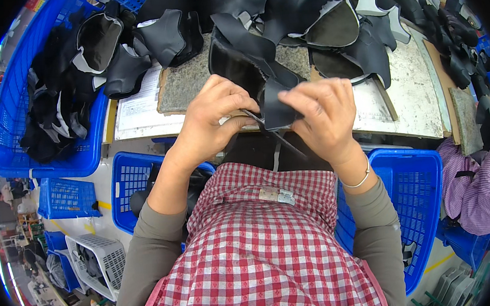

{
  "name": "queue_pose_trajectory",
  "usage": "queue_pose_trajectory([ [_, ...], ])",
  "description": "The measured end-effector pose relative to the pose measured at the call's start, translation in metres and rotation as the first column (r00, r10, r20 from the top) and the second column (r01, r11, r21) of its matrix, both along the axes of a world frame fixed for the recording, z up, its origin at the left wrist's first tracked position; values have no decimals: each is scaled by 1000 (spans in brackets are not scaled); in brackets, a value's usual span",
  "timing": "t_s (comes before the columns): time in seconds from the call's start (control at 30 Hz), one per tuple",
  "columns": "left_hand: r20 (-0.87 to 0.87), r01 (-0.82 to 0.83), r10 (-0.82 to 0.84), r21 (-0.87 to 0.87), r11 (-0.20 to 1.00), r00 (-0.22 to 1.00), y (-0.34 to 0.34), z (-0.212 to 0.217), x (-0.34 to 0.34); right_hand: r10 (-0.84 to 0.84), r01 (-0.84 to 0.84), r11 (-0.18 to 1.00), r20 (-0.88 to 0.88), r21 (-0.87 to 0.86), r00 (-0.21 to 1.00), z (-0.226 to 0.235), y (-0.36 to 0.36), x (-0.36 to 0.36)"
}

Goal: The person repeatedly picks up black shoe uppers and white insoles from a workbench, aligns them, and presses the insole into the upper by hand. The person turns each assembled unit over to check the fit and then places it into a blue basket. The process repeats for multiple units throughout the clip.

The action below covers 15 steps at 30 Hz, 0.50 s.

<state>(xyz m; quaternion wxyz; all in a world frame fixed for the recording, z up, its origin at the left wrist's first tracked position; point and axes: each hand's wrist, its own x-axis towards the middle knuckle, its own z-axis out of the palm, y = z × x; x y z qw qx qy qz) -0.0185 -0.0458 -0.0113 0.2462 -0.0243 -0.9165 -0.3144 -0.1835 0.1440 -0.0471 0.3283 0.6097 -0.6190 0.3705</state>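
A black leather shoe upper (276, 105) hangs over the near edge of the table, between my two hands. My left hand (214, 118) is closed on its left edge, thumb and fingers pinched together. On the other side my right hand (325, 112) pinches the upper's right edge between thumb and forefinger. Below the fingers a thin dark strip (291, 143) dangles; where it joins the upper is hidden. More black shoe uppers (327, 28) with pale linings lie heaped just beyond my hands.
A blue basket (79, 164) full of black uppers stands left of the white worktable (419, 96). Grey stone-like slabs (181, 92) lie on the table. Blue crates (428, 207) stand below at both sides. At the right is another person's checked purple sleeve (484, 197).
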Motion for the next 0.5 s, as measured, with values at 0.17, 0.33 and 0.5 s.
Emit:
queue_pose_trajectory([
  [0.17,-10,-10,10,59,998,1000,-3,-7,7,203,-174,977,268,-127,942,-2,3,-16],
  [0.33,10,16,-17,79,997,1000,-1,-7,8,207,-206,973,-3,106,978,20,9,-7],
  [0.5,27,76,-78,42,996,997,-3,-10,11,376,-413,850,172,328,911,35,1,-4],
])
